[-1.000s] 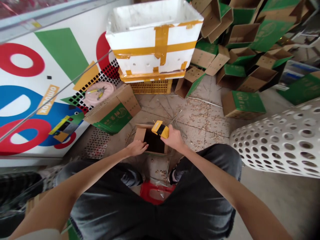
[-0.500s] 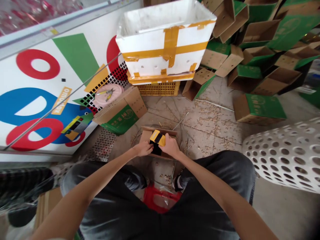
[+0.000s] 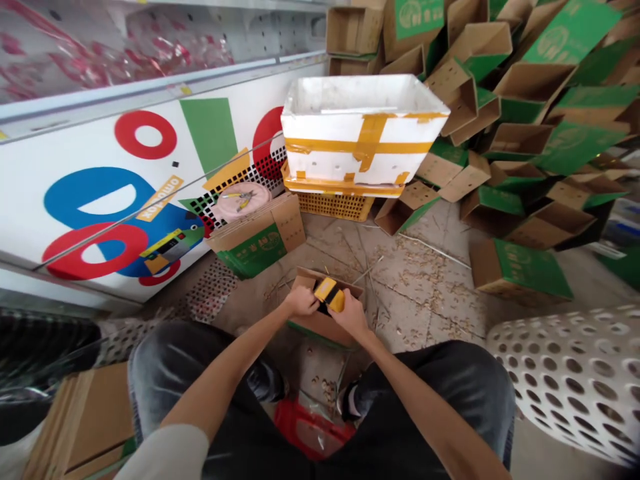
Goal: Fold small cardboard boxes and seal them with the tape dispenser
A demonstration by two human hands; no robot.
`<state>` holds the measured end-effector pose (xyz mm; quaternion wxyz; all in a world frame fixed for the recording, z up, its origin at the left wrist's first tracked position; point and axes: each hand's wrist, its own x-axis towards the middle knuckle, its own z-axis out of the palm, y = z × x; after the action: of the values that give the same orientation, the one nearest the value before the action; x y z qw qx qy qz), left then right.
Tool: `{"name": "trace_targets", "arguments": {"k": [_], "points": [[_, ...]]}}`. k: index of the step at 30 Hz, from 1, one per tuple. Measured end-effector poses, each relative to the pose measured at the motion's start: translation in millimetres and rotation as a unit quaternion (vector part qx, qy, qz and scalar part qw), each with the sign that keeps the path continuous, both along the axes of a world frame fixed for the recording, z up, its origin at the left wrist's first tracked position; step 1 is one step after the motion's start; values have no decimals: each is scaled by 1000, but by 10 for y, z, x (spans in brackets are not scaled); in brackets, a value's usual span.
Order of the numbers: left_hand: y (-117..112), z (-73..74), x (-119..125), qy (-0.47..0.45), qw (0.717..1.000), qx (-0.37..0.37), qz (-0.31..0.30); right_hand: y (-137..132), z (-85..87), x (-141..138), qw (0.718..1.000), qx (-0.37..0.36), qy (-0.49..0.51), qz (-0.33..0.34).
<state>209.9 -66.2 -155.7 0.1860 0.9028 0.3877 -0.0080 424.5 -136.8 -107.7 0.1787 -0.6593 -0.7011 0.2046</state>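
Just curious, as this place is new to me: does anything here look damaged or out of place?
The white foam box is bound with yellow tape, as if patched after damage. The floor is littered with shavings and thin sticks, and cardboard boxes lie in a jumbled heap.

Matt corrugated cardboard box (image 3: pixel 306 320), rough white foam box (image 3: pixel 360 157).

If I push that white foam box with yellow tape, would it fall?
The white foam box looks light for its size. It sits on a yellow plastic crate, so a push might tip it. Its taped sides hint it breaks easily.
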Motion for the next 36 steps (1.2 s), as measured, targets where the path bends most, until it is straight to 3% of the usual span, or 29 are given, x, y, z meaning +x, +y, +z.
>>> {"name": "trace_targets", "arguments": {"k": [2, 5, 8, 11, 16, 24, 32, 36], "points": [[-33, -103, 6, -9, 997, 78, 19, -44, 73, 87, 997, 46, 50, -37], [-72, -210, -23, -84, 977, 196, 27, 11, 318, 236, 987, 98, 90, -88], [-73, -230, -57, -152, 952, 265, 6, 272, 598, 373, 983, 101, 99, -119], [-57, -211, -66, -186, 940, 287, 7, 617, 739, 491, 983, 75, 97, -137], [-31, -262, -64, -219, 937, 274, 17, 977, 684, 556, 985, 32, 125, -115], [-11, -354, -79, -264, 940, 215, 25, 1150, 602, 457, 996, -12, 71, -58], [-54, -354, -67, -250, 943, 216, 36, 1054, 670, 419, 997, -32, 49, -50], [-89, -369, -64, -221, 945, 239, 28, 910, 551, 411, 997, -28, 55, -49]]}}
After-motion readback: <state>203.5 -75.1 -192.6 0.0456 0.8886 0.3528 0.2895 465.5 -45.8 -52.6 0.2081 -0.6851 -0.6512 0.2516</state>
